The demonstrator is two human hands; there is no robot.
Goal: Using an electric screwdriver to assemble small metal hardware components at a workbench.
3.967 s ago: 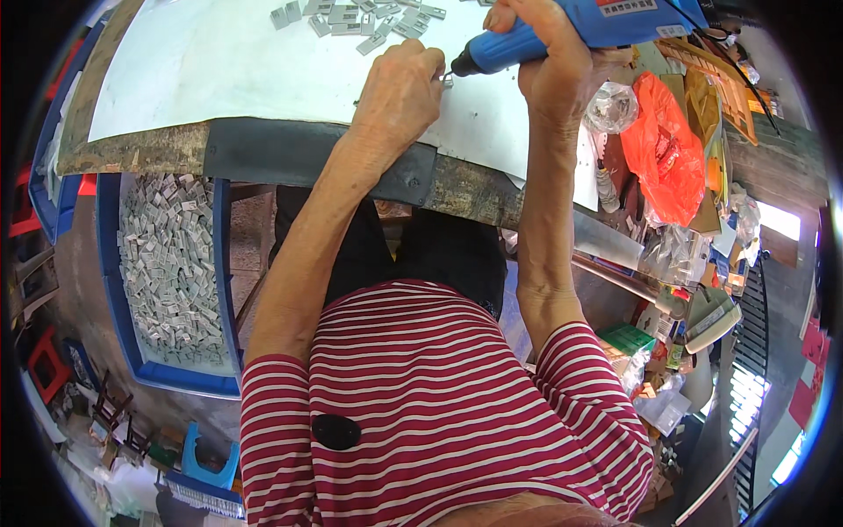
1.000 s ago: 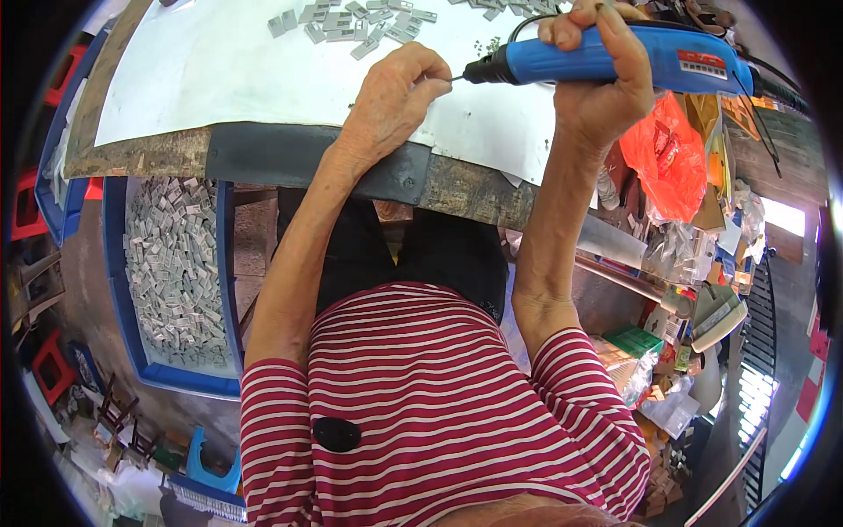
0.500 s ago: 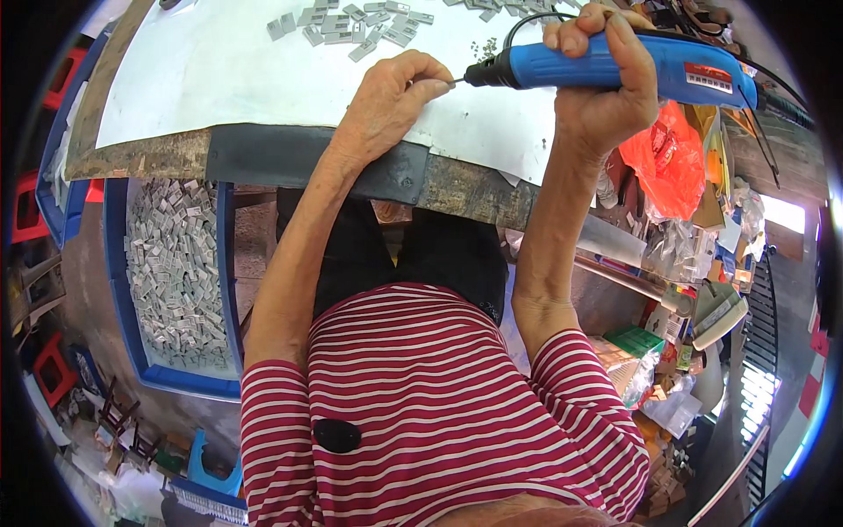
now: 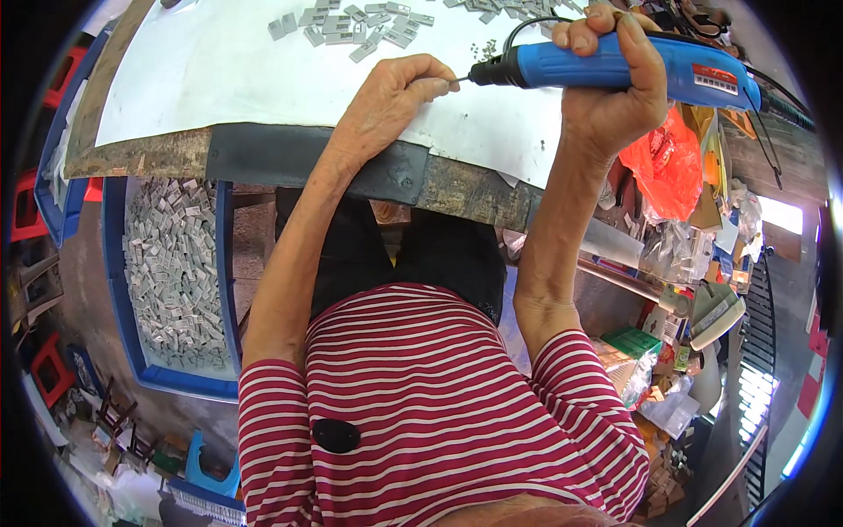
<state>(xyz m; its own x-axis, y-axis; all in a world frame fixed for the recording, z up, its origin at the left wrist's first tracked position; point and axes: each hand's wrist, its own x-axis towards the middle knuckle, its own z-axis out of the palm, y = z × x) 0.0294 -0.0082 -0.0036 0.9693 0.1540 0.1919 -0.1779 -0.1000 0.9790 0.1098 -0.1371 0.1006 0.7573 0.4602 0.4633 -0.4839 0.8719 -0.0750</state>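
My right hand (image 4: 619,79) is wrapped round the blue body of an electric screwdriver (image 4: 562,66), held level above the table with its black nose pointing left. The thin bit reaches the fingertips of my left hand (image 4: 402,92). That hand is closed in a pinch over the white sheet (image 4: 237,83) near the table's front edge; whatever sits between its fingers is too small and hidden to name. Beyond it lie loose small grey rectangular pieces (image 4: 360,31), and a scatter of tiny dark bits (image 4: 484,50) rests by the screwdriver's nose.
A blue tray (image 4: 226,290) full of similar grey pieces stands below the table at left. A dark strip (image 4: 307,162) covers part of the wooden front edge. On the right are a red plastic bag (image 4: 665,167) and piled clutter. A black cable (image 4: 536,18) loops behind the screwdriver.
My right hand and the screwdriver have shifted slightly to the right. My left hand's pinch stays at the bit, with only a slight shift.
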